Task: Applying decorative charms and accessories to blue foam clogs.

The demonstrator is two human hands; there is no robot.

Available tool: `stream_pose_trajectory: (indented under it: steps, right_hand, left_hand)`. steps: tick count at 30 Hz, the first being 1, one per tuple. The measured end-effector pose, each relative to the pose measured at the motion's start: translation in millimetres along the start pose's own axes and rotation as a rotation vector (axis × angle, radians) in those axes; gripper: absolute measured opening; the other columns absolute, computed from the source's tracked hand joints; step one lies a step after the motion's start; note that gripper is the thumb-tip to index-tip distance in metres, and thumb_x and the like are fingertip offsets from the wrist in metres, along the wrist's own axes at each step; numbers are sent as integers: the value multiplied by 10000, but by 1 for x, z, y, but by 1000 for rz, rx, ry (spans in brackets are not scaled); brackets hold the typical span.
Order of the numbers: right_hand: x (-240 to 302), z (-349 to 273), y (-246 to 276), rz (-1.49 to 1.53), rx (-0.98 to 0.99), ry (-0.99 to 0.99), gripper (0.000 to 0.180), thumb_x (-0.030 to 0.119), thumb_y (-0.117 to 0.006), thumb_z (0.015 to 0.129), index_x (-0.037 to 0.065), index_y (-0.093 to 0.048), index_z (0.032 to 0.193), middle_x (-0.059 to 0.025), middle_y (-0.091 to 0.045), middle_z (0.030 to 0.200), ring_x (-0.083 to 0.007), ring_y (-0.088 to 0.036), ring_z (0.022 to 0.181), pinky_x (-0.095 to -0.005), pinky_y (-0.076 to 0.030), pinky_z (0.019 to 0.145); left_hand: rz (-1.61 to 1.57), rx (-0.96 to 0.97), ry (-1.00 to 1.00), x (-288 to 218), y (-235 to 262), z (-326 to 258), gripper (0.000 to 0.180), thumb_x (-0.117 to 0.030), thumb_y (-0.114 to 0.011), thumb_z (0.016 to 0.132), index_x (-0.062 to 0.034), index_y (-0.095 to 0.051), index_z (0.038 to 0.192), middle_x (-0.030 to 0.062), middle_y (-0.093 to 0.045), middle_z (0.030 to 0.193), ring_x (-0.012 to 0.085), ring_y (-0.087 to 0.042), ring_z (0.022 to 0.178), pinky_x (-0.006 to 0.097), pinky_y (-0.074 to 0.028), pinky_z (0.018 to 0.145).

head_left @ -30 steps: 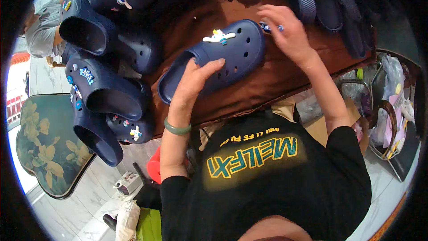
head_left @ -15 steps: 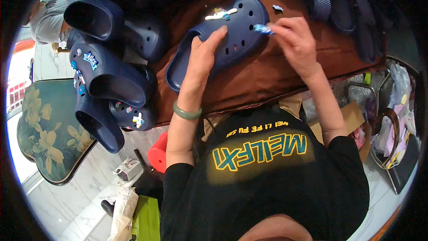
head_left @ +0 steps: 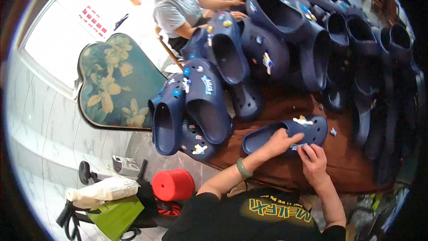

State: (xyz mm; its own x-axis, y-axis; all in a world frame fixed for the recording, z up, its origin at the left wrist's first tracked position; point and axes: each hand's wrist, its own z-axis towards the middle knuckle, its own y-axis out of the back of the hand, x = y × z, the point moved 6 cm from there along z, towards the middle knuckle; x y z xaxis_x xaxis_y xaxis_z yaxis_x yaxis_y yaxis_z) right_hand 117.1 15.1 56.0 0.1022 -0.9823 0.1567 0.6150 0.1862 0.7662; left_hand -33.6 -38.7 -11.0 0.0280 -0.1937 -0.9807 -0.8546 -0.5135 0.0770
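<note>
A dark blue clog (head_left: 258, 139) lies on its sole on the brown cloth, its holed toe pointing right. A white figure charm (head_left: 303, 121) sits on the far side of its upper. My left hand (head_left: 281, 142) grips the clog around its upper, the thumb on top and the other fingers partly hidden. A small light-blue charm (head_left: 299, 146) is pinched in my right hand (head_left: 314, 159), against the near side of the upper. Whether its stem is in a hole I cannot make out. Another small charm (head_left: 333, 131) lies on the cloth beyond the toe.
Navy clogs with charms (head_left: 206, 100) are stacked at the left, and more clogs (head_left: 361, 62) pile up at the back and right. Other people (head_left: 178, 9) work at the far side. A flowered chair back (head_left: 113, 82) and a red stool (head_left: 173, 184) stand at the left.
The view has swung to the left, showing more of the room. My right hand has brought the blue charm from beside the toe to the clog's near side, close to my left hand.
</note>
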Motion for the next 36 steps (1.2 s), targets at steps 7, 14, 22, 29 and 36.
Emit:
stream_pose_trajectory:
  steps: [7,14,22,29,36]
  right_hand:
    - [-8,26,0,-41,156,47,332,93,-691,703,79,-656,1033,-68,-525,1099,-271,-489,1049,-461,-378,891]
    - [-48,22,12,345,68,-219,247,29,-659,756,37,-659,1002,-103,-574,1033,-310,-544,977,-394,-419,883]
    - [-116,-45,-3,-211,12,-469,335,-53,-595,786,14,-603,1114,-171,-539,1164,-355,-515,1059,-426,-422,926]
    - [-119,-17,-2,-67,-76,-453,295,112,-634,844,55,-612,1132,-140,-572,1128,-341,-522,1026,-404,-433,881]
    - [-123,-43,-3,213,-225,-620,234,69,-675,809,54,-664,1042,-102,-627,976,-273,-593,891,-345,-494,775]
  left_hand:
    - [116,93,-84,-26,5,-10,377,-297,-681,847,36,-639,1020,81,-666,891,137,-595,821,307,-486,760]
    - [-158,248,-146,-29,-3,-9,419,-170,-730,814,19,-596,1163,55,-637,1077,129,-564,985,298,-447,908]
    - [24,222,-35,-19,-6,-11,558,-137,-754,758,29,-530,1242,68,-609,1170,151,-552,1065,313,-414,980]
    - [-2,80,-52,-52,10,-10,448,-115,-760,736,16,-612,1138,73,-653,1079,148,-600,975,297,-459,908]
    - [-47,98,25,-33,-6,-11,462,-70,-771,723,15,-589,1139,69,-643,1072,158,-602,974,288,-448,916]
